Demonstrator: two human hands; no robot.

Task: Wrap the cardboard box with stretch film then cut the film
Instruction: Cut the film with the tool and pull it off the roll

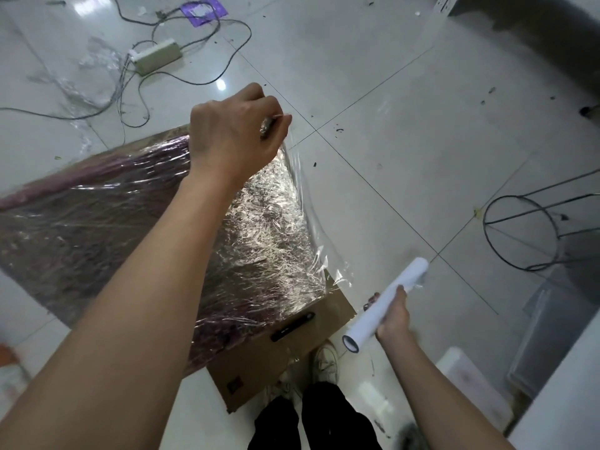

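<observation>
Wrapping nearly done, the film not yet cut.

The left hand (232, 134) has its grip closed on a small cutter (268, 125) at the far corner of the film-covered cardboard box (162, 222) on the floor; the right hand (394, 315), nearer, grips the film roll (386, 303), with stretch film (311, 203) running between.

The floor (373, 76) is pale glossy tile with thin dark joints and small dark specks. The cardboard box (259, 362) sits on it at the left — mostly covered in crinkled stretch film (259, 222). Beyond the box lie a power strip (157, 56) with tangled cables (207, 77), scraps of clear film (74, 89) and a purple sheet (204, 10). A wire stand (526, 235) stands at the right, white bins (470, 388) nearby.
</observation>
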